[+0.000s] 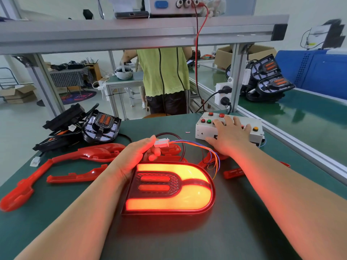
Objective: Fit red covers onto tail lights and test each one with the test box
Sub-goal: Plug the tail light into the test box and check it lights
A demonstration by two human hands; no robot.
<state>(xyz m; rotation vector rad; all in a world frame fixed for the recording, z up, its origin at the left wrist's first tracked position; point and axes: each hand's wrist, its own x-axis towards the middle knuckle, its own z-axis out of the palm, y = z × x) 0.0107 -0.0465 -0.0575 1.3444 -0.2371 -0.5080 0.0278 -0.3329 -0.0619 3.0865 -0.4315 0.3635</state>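
A tail light with its red cover fitted lies on the green table in front of me, glowing bright red-orange. My left hand holds the far left edge of the light, its fingers curled beside the white connector. Coloured wires run from that connector towards the white test box. My right hand lies spread flat on top of the test box, its fingers over the buttons.
Loose red covers lie left of the lit light, and more to its right. Uncovered tail lights are stacked at the far left; others sit far right. A person in a green shirt stands behind the bench.
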